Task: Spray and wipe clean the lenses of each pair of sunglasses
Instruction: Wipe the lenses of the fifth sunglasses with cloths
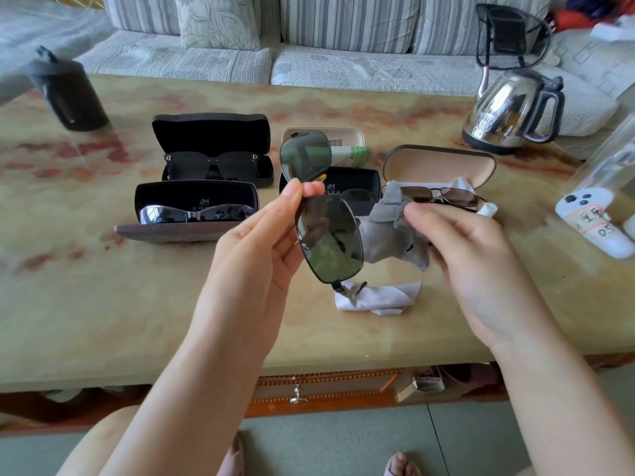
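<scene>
My left hand (261, 242) pinches the bridge of a pair of green-lensed sunglasses (330, 240), held upright above the table. Just to their right, my right hand (457, 242) grips a crumpled grey cloth (388, 231) beside the lower lens. Three other pairs lie in open cases: black ones (214, 163) at the back left, mirrored ones (197, 214) in front of them, brown-lensed ones (443, 195) at the right. A small white spray bottle (487, 210) lies next to the right case, partly hidden by my fingers.
A white cloth (381, 297) lies on the marble table (103, 286) under the held pair. An empty black case (354, 187) and a white case (343, 139) sit behind it. A steel kettle (508, 111) stands back right, a black cylinder (68, 94) back left, a white remote (594, 221) far right.
</scene>
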`<state>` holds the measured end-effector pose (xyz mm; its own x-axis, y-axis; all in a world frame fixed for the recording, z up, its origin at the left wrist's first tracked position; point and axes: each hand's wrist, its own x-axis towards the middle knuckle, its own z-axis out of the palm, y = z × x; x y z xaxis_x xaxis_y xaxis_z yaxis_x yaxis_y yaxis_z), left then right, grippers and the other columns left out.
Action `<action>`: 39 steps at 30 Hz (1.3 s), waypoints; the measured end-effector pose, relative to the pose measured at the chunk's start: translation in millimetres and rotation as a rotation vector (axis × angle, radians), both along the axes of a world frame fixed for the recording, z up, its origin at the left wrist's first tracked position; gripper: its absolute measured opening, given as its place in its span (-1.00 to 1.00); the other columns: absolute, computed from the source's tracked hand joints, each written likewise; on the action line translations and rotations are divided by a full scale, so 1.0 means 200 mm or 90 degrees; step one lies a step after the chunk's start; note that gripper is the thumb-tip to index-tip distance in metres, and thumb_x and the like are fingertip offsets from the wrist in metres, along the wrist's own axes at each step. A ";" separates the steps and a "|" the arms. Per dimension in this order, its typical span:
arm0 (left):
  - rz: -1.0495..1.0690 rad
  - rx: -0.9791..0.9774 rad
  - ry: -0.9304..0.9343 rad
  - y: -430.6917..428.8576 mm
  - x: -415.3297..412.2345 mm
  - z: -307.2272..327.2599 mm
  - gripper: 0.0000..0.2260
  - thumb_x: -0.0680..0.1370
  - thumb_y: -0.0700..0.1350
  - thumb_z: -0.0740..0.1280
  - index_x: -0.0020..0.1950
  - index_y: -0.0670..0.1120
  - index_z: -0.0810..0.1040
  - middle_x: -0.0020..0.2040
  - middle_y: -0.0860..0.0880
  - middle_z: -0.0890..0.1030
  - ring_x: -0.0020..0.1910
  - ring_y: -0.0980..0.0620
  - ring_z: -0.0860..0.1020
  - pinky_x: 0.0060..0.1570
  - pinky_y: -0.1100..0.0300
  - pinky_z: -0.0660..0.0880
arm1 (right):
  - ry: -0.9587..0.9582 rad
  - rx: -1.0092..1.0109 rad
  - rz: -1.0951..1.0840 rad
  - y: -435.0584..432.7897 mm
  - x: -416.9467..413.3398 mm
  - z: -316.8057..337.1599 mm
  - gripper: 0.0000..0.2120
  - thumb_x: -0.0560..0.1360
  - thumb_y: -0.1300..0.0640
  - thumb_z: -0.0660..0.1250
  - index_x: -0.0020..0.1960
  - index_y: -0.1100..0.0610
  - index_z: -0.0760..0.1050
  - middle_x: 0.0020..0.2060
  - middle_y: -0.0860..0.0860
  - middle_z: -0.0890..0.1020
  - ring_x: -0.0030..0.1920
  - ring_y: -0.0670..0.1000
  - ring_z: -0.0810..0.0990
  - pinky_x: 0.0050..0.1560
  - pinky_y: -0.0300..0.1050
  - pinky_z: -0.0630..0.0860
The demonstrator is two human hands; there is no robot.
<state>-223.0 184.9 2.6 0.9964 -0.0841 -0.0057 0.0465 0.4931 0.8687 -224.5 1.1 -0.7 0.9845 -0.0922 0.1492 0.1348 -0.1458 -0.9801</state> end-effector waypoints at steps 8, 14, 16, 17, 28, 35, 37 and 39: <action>0.065 0.058 -0.036 -0.03 -0.02 0.01 -0.80 0.41 -0.01 0.34 -0.17 -0.05 0.72 -0.12 0.00 0.72 -0.07 0.10 0.67 0.03 0.25 0.57 | -0.024 0.092 0.084 0.04 -0.02 0.05 -0.79 0.51 0.00 0.36 -0.11 0.09 0.70 -0.15 0.21 0.63 -0.07 0.06 0.53 0.08 0.00 0.39; 0.113 0.130 -0.058 -0.07 -0.05 0.00 -0.74 0.39 0.05 0.37 -0.08 -0.08 0.71 -0.08 -0.05 0.72 0.04 -0.01 0.66 0.21 0.06 0.51 | -0.052 -0.011 0.089 0.11 -0.08 0.10 -0.85 0.51 0.10 0.40 -0.18 0.15 0.65 -0.30 0.37 0.52 -0.33 0.04 0.45 -0.29 -0.20 0.41; 0.115 0.129 -0.054 -0.08 -0.06 0.00 -0.72 0.39 0.06 0.38 -0.06 -0.09 0.71 -0.07 -0.05 0.72 0.05 -0.01 0.66 0.20 0.06 0.51 | -0.007 0.022 0.066 0.13 -0.09 0.11 -0.90 0.43 0.12 0.45 -0.19 0.17 0.64 -0.29 0.33 0.58 -0.38 -0.02 0.51 -0.42 -0.20 0.44; 0.115 0.124 -0.055 -0.09 -0.06 0.00 -0.72 0.39 0.05 0.38 -0.05 -0.10 0.71 -0.07 -0.05 0.72 0.04 -0.01 0.66 0.18 0.09 0.52 | 0.011 0.046 0.068 0.14 -0.09 0.12 -0.89 0.38 0.10 0.46 -0.19 0.15 0.64 -0.30 0.28 0.62 -0.38 -0.05 0.55 -0.44 -0.20 0.46; 0.102 0.056 -0.032 -0.11 -0.06 -0.02 -0.72 0.40 -0.01 0.38 -0.02 -0.15 0.70 -0.07 -0.08 0.72 0.03 0.00 0.67 0.07 0.23 0.56 | -0.020 0.084 -0.018 0.22 -0.09 0.10 -0.87 0.34 0.03 0.48 -0.19 0.08 0.64 -0.29 0.07 0.72 -0.26 0.26 0.62 -0.42 -0.10 0.56; 0.090 0.046 -0.007 -0.12 -0.08 -0.02 -0.74 0.41 -0.02 0.38 -0.02 -0.14 0.70 -0.07 -0.07 0.72 0.02 0.01 0.67 0.05 0.24 0.58 | 0.057 0.106 0.000 0.23 -0.07 0.07 -0.54 0.15 -0.10 0.50 -0.08 0.17 0.60 -0.21 0.08 0.71 -0.18 0.00 0.70 -0.42 -0.22 0.56; 0.091 0.044 0.002 -0.12 -0.08 -0.02 -0.73 0.41 -0.02 0.38 -0.01 -0.15 0.70 -0.07 -0.08 0.72 0.03 0.00 0.67 0.07 0.22 0.58 | 0.053 0.100 -0.006 0.23 -0.07 0.07 -0.56 0.15 -0.09 0.51 -0.08 0.15 0.60 -0.20 0.07 0.72 -0.16 0.01 0.71 -0.41 -0.22 0.55; 0.092 0.041 0.012 -0.12 -0.08 -0.02 -0.73 0.39 -0.01 0.38 -0.03 -0.14 0.70 -0.08 -0.08 0.72 0.02 0.00 0.67 0.07 0.23 0.58 | 0.043 0.101 0.004 0.22 -0.08 0.08 -0.64 0.22 -0.05 0.49 -0.09 0.14 0.62 -0.21 0.06 0.73 -0.15 0.01 0.72 -0.41 -0.20 0.56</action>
<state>-238.4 161.2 -1.8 0.9978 0.0615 -0.0259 -0.0038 0.4397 0.8982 -239.5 45.8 15.0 0.9923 -0.1037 0.0671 0.0686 0.0117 -0.9976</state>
